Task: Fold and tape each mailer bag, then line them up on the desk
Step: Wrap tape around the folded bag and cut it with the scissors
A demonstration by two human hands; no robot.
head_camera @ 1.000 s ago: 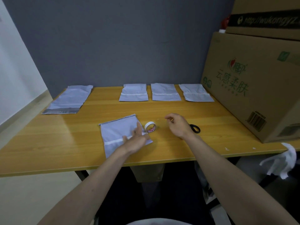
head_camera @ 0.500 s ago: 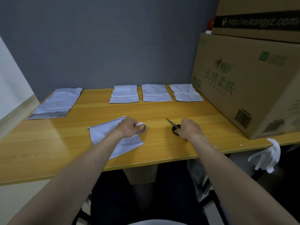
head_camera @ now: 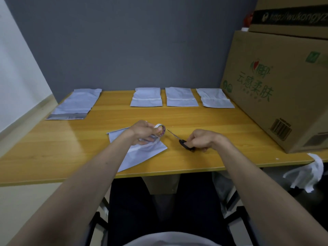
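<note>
Desk (head_camera: 53, 150) of yellow wood fills the middle of the frame. At upper left lies an unfolded mailer bag (head_camera: 74, 103). Left of centre, the left hand (head_camera: 142, 131) is closed around a tape roll (head_camera: 160, 130), held just above a folded mailer bag (head_camera: 142, 153) — this bag lies skewed at the near edge. Along the far edge, centre to right, three folded bags (head_camera: 181, 97) lie side by side. The right hand (head_camera: 202, 140) is curled on the black handles of scissors (head_camera: 179, 139), blades pointing toward the tape. Cardboard boxes (head_camera: 276, 86) stand at right.
</note>
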